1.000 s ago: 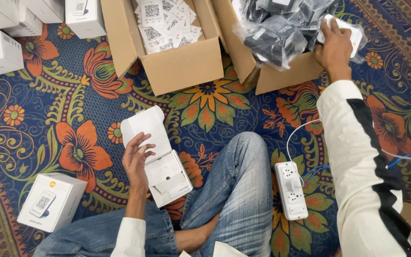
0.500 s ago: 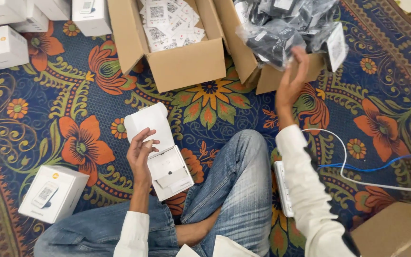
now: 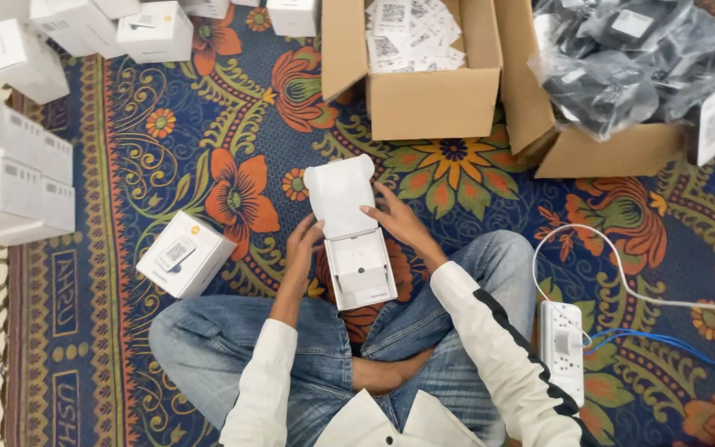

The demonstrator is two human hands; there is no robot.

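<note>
Fingers of both hands meet on 1 small open white box (image 3: 357,265) at the centre of the frame, above the person's crossed legs in blue jeans (image 3: 324,364). On the left hand (image 3: 304,242) the fingers curl against the box's left edge, just where the raised lid (image 3: 339,197) hinges to the tray. On the right hand (image 3: 395,219) the fingers lie stretched and close together, tips pressing the lid's right edge. That lid stands open, pointing toward the top of the frame, with 2 rounded ear-like tabs at its far end. Inside the tray lies a white insert.

Left of centre, on the patterned floral carpet (image 3: 233,132), sits 1 closed white cube-shaped box (image 3: 185,253) with a small label on top and an orange dot at a corner. More white boxes (image 3: 10,178) stack along the left edge and upper left, each with small dark labels. At top centre stands an open brown cardboard carton (image 3: 424,103) filled with white printed slips bearing square black code patterns. At upper right, a second brown carton (image 3: 614,149) holds grey plastic bags (image 3: 622,66) with white labels. At lower right, a white power strip (image 3: 562,348) lies beside the knee, with a white cable (image 3: 622,273) and a blue cable (image 3: 672,348) running to the right edge.
</note>
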